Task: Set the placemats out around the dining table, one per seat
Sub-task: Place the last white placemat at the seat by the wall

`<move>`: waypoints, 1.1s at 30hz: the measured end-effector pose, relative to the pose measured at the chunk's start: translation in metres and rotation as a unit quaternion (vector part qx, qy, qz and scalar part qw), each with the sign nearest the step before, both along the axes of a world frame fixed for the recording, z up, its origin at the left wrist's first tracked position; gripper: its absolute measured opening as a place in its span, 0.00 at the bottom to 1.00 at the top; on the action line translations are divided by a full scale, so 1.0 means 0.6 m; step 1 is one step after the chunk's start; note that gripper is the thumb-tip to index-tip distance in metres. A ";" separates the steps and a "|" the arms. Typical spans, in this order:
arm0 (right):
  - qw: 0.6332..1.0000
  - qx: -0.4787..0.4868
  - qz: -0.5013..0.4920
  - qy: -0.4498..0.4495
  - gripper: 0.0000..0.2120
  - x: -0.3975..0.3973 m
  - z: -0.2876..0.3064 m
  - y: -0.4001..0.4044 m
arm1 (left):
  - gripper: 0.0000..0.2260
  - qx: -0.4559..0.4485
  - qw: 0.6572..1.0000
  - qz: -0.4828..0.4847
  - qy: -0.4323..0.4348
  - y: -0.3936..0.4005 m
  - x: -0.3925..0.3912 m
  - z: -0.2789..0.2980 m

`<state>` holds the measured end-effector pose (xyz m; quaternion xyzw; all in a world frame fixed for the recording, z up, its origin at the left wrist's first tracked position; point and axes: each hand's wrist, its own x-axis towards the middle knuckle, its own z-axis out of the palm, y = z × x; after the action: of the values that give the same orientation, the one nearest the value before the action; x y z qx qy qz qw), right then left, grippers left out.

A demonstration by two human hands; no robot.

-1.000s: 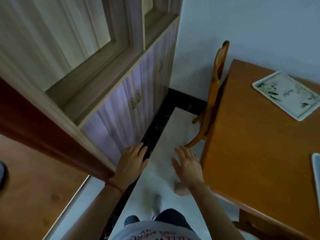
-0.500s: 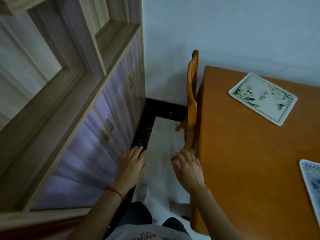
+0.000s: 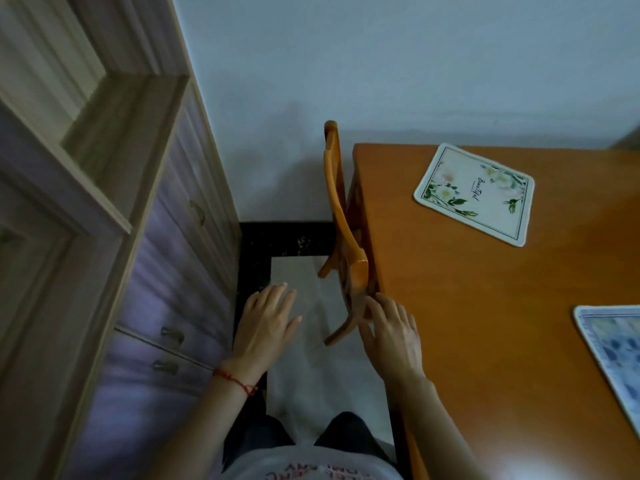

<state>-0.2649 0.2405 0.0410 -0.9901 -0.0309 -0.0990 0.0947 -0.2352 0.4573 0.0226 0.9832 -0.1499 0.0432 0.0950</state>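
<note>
Right hand [image 3: 391,336] now by chair [image 3: 341,233], both grips open and empty, floral placemat [image 3: 474,194] reading "Beautiful"

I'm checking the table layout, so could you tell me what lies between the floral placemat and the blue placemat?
In the head view, only bare tabletop lies between the floral placemat and the blue placemat.

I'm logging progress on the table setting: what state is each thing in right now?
White floral placemat: lying flat on the orange wooden table, askew.
Blue patterned placemat: flat at the table's right, partly out of frame.
Wooden chair: pushed in against the table.
Left hand: open, empty.
Right hand: open, empty.
Cabinet doors: closed.
</note>
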 end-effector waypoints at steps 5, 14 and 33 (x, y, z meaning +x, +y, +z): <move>0.999 0.004 -0.041 -0.019 0.15 0.052 0.008 -0.022 | 0.22 -0.013 1.000 -0.016 0.015 -0.016 0.072 0.014; 0.996 0.007 -0.076 -0.043 0.17 0.164 0.020 -0.087 | 0.29 -0.027 0.998 -0.056 -0.008 -0.098 0.205 0.063; 0.963 0.011 -0.269 -0.023 0.18 0.276 0.010 -0.199 | 0.23 0.009 0.967 -0.254 -0.025 -0.290 0.455 0.086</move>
<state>-0.0991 0.1212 0.0470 -0.9582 0.2357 -0.1440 0.0743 0.0378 0.2835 0.0744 0.9122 -0.3976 0.0409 0.0905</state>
